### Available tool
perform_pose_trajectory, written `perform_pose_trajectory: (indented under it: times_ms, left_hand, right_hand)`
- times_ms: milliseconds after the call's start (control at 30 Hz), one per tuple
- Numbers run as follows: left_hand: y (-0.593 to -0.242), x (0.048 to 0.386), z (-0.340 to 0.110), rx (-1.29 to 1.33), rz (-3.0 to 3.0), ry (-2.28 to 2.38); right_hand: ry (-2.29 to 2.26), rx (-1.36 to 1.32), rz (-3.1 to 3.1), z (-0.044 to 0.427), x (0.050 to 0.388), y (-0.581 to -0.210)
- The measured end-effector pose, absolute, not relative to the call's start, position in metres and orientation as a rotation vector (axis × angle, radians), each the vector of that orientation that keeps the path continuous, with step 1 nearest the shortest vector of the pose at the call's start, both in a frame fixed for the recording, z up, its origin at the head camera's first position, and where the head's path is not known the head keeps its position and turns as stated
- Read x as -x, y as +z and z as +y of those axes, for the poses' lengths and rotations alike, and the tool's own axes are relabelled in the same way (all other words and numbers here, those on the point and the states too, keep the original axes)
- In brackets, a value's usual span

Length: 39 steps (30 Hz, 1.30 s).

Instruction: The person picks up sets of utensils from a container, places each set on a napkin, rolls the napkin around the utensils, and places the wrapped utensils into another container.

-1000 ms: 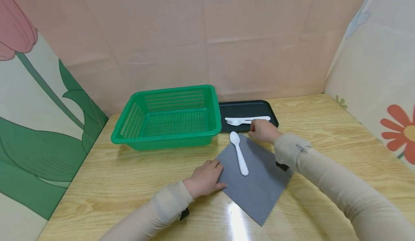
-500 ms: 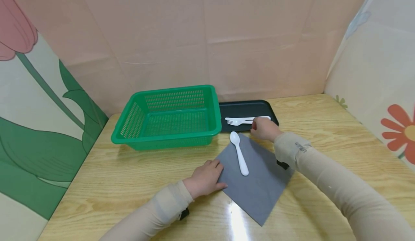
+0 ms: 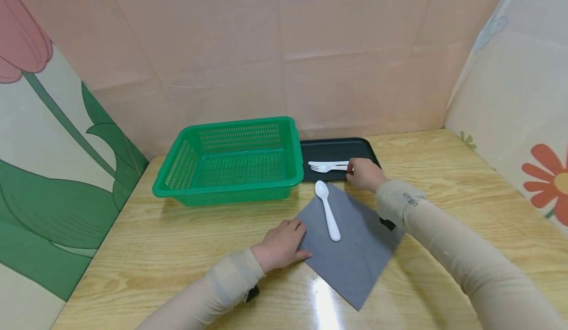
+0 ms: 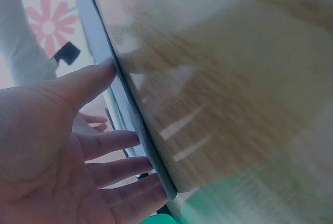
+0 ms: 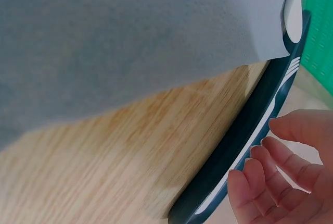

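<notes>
A grey napkin [image 3: 350, 251] lies diagonally on the table, a white spoon [image 3: 330, 214] on its upper left part. My left hand [image 3: 281, 243] rests at the napkin's left edge, its fingers fairly straight. Over the front right of a black tray [image 3: 337, 147] is my right hand [image 3: 366, 174], at the handles of a white fork [image 3: 323, 167] and a white knife [image 3: 341, 163], whose right ends it hides. In the right wrist view the thumb and fingers of that hand [image 5: 289, 174] curve loosely beside the fork [image 5: 260, 125], a small gap between thumb and forefinger.
A green basket [image 3: 239, 188] stands left of the tray, with its right side close against it. Wood-grain tabletop [image 3: 443, 172] stretches away on the right. Behind rises a pinkish sheet, and patterned panels flank both sides.
My right hand has shifted slightly right and back along the cutlery handles, now covering the knife's right end. My left hand, the napkin and the spoon have stayed put.
</notes>
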State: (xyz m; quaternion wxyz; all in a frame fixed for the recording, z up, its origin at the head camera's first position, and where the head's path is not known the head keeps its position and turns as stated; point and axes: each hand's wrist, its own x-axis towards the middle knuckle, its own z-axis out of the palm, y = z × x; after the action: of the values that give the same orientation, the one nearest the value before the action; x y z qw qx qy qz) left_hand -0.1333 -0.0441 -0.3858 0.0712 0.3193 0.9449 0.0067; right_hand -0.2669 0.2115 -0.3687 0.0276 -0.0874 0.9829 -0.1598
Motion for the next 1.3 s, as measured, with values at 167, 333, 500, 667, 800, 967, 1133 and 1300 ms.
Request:
perform_pose_trajectory:
  times_ms: [167,333,500,667,800,967,1133,1300]
  left_hand:
    - [-0.386,0.134,-0.045,-0.963,2.841,0.025]
    - [-0.387,0.134,-0.044,-0.96,2.839,0.027]
    - [-0.387,0.134,-0.044,-0.959,2.839,0.026]
    - [-0.387,0.134,-0.044,-0.963,2.843,0.028]
    - [-0.387,0.134,-0.044,-0.967,2.846,0.031]
    - [-0.387,0.135,-0.044,-0.964,2.845,0.034]
    - [-0.387,0.135,-0.044,-0.958,2.843,0.036]
    - [-0.386,0.135,-0.044,-0.953,2.84,0.031]
  right_hand:
    - [-0.473,0.273,3.05,0.211,0.269,-0.368]
    - [-0.46,0.305,3.073,0.213,0.273,-0.37]
    - [-0.443,0.336,3.087,0.216,0.276,-0.372]
    - [-0.405,0.344,3.093,0.217,0.279,-0.374]
    - [-0.369,0.328,3.111,0.218,0.281,-0.376]
    - [-0.349,0.322,3.114,0.219,0.283,-0.376]
    - [-0.355,0.337,3.115,0.22,0.285,-0.378]
    - [-0.37,0.361,3.134,0.223,0.286,-0.379]
